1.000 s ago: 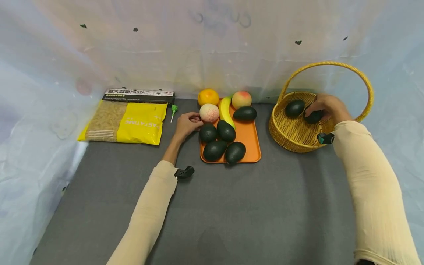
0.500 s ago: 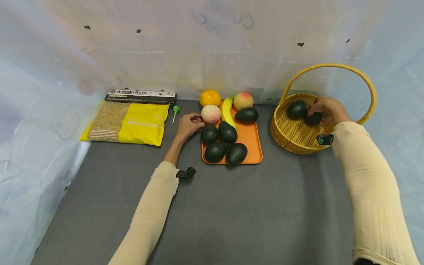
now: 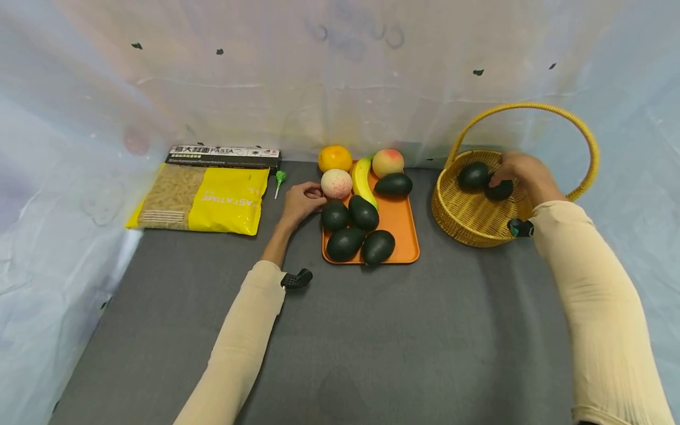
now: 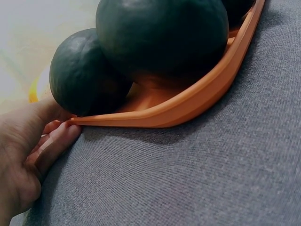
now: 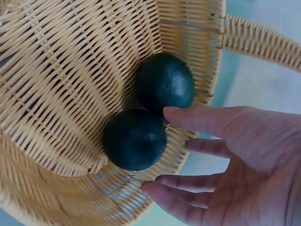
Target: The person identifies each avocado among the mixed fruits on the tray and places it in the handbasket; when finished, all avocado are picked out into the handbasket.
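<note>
My left hand (image 3: 301, 203) pinches the left rim of an orange tray (image 3: 399, 227), its thumb and fingers at the edge in the left wrist view. Several dark green avocados (image 3: 378, 247) lie on the tray with a banana (image 3: 362, 180), a pale speckled round fruit (image 3: 336, 184) and a peach (image 3: 388, 163). In a wicker basket (image 3: 467, 235), two more avocados rest together against the wall, one farther back (image 5: 164, 81) and one nearer (image 5: 134, 140). Around the nearer one, my right hand (image 5: 258, 160) has its fingers spread apart, holding nothing.
An orange (image 3: 334, 159) sits at the tray's back left corner. Further left lie a yellow pasta bag (image 3: 207, 198), a black pasta box (image 3: 223, 156) and a green lollipop (image 3: 279, 180). The basket's tall handle (image 3: 531, 106) arches above my right hand.
The nearer avocado in the basket has shifted slightly left against the other one. My right hand's fingers have come off it. My left hand stays at the tray's rim.
</note>
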The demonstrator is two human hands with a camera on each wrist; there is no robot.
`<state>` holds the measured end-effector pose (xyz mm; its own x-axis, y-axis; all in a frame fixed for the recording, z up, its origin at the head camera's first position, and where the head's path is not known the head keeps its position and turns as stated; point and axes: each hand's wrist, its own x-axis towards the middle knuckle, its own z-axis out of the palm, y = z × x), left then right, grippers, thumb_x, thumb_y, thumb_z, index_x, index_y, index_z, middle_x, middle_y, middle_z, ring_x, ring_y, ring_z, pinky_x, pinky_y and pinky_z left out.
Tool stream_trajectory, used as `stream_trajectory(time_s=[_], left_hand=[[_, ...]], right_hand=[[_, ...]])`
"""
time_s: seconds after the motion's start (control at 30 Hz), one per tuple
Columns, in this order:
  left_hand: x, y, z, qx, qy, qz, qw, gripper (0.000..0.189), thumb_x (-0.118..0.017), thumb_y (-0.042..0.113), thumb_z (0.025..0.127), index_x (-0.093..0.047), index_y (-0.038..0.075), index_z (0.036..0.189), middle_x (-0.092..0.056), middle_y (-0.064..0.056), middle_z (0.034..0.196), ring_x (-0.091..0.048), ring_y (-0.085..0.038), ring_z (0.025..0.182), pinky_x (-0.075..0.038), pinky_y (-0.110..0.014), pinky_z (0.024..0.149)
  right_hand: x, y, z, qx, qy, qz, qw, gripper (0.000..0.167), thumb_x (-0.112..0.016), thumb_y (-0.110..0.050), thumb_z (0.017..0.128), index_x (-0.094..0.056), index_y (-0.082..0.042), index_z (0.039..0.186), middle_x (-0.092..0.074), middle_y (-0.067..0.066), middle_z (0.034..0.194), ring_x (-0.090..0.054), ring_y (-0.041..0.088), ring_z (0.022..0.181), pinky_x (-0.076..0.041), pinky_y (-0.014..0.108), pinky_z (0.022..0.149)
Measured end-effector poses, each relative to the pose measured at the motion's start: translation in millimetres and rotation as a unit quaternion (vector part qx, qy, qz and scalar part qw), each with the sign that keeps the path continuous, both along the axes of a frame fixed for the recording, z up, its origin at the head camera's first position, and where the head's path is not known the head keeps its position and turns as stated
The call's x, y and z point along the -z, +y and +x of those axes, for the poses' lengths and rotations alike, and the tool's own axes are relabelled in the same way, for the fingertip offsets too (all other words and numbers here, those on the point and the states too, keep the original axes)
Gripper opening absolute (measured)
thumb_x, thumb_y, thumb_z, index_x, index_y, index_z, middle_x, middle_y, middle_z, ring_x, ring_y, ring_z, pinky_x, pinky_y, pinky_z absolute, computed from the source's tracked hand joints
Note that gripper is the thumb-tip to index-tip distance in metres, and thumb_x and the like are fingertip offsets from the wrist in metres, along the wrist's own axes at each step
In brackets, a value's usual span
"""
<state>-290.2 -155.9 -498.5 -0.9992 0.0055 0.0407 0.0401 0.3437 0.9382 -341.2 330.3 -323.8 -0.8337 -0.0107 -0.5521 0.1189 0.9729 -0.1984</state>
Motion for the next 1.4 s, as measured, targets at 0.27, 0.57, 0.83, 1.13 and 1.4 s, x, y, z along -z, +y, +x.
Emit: stream_trajectory(time_s=[0.27,0.57,0.83,1.13,1.4], left_hand=[[-0.1,1.0,2.3,0.000,-0.001,0.010,0.9999,0.038,-0.078,0.009,0.086,-0.073,0.000,0.122,-0.071,-0.019,0.103,-0.065,0.002,0.070,-0.059,-0.019,0.062],[0.3,0.9,2.2,0.001,0.003,0.000,1.0000,0.038,-0.079,0.010,0.086,-0.073,0.000,0.122,-0.071,-0.019,0.104,-0.065,0.001,0.070,-0.059,-0.020,0.063],[-0.4,0.5,1.3,-0.005,-0.002,0.005,1.0000,0.038,-0.079,0.009,0.086,-0.073,0.000,0.122,-0.071,-0.019,0.104,-0.065,0.001,0.071,-0.059,-0.019,0.063],[-1.5,0.4,-0.2,-0.012,0.009,-0.013,0.9998,0.037,-0.082,0.013,0.085,-0.075,0.000,0.119,-0.074,-0.019,0.102,-0.065,0.000,0.072,-0.057,-0.017,0.066],[-0.6,-0.4,-2.0,-0.016,0.011,-0.050,0.9986,0.038,-0.082,0.019,0.085,-0.076,0.004,0.119,-0.076,-0.018,0.099,-0.064,-0.002,0.072,-0.051,-0.017,0.071]], right_hand=[[-13.2,-16.0,6.5,-0.049,0.046,0.074,0.9950,0.080,-0.064,-0.030,0.096,-0.028,0.011,0.154,-0.030,0.042,0.155,-0.035,0.063,0.138,-0.035,0.072,0.113],[-26.6,-44.5,21.3,-0.063,0.081,0.082,0.9913,0.078,-0.069,-0.031,0.095,-0.034,0.006,0.155,-0.037,0.039,0.155,-0.042,0.061,0.136,-0.037,0.074,0.109],[-35.7,-68.2,30.4,-0.091,0.101,0.087,0.9869,0.076,-0.071,-0.028,0.096,-0.035,0.002,0.156,-0.040,0.036,0.156,-0.043,0.060,0.136,-0.039,0.074,0.107],[-27.1,-96.9,41.9,-0.108,0.140,0.055,0.9827,0.064,-0.070,-0.026,0.096,-0.046,-0.005,0.151,-0.052,0.034,0.146,-0.052,0.064,0.123,-0.046,0.076,0.093],[-20.1,-128.6,44.8,-0.163,0.124,0.037,0.9782,0.072,-0.070,-0.029,0.099,-0.039,-0.004,0.159,-0.048,0.032,0.153,-0.054,0.054,0.128,-0.049,0.068,0.097]])
